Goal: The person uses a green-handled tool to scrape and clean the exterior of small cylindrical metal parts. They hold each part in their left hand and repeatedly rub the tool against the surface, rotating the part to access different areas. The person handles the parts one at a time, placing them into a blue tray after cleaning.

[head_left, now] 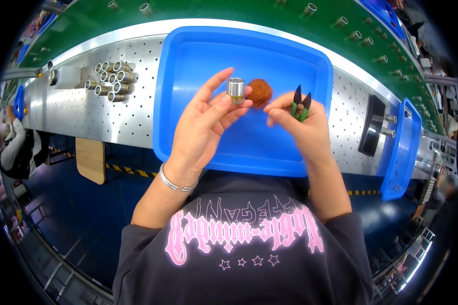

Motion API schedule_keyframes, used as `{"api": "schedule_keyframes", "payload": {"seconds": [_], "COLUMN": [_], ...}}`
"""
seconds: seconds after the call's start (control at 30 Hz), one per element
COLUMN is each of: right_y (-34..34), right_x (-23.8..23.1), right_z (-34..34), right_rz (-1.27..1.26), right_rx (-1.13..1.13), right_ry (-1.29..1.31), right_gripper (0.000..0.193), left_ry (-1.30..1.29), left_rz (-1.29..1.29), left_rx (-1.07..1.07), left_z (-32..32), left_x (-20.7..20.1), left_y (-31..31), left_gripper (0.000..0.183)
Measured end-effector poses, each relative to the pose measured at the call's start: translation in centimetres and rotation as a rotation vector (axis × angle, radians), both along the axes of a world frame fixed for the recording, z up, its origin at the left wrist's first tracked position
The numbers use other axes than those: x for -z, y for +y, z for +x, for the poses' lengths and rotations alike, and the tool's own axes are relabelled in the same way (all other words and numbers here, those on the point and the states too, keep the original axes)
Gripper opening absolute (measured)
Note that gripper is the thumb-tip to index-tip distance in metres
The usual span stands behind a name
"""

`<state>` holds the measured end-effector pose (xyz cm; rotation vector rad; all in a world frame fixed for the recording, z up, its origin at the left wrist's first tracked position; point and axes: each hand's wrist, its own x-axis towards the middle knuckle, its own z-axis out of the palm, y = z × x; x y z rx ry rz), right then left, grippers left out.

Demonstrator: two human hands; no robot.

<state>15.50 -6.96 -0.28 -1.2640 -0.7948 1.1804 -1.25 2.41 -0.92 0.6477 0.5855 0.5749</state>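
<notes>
Over a large blue tray (188, 56), my left hand (201, 119) grips a short, shiny metal sleeve (236, 88) between thumb and fingers, its open end facing up. The sleeve's lower part looks brass-coloured. My right hand (308, 124) is closed round small snips (301, 104) with green handles, their dark blades pointing up and apart. Its thumb and forefinger tips come close together near the tray's middle; anything between them is too small to make out. A reddish-brown tangled clump (260, 93) like fine wire lies in the tray between my hands.
Several similar metal sleeves (118, 87) stand grouped on the perforated metal bench (142, 112) at left, beside a white bottle (67, 77). At right are a black flat device (372, 125) and another blue tray (399, 152). More sleeves (355, 35) sit on the green conveyor belt (203, 11) beyond.
</notes>
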Motion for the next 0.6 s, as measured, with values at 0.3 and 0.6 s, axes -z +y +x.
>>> {"api": "schedule_keyframes", "payload": {"seconds": [0.3,0.6], "right_y": [2.3,2.5], "right_x": [-2.4,-3.0], "right_z": [1.7,2.6], "right_rz": [0.101,0.050], "right_rx": [-0.215,-0.165], "right_ry": [-0.744,-0.586], "right_gripper": [0.019,0.006], "left_ry": [0.192,0.134], "left_rz": [0.551,0.276], "left_rx": [0.194,0.208], "left_z": [0.4,0.0], "left_x": [-0.5,-0.7], "left_y": [-1.1,-0.7], "left_gripper": [0.052,0.052]}}
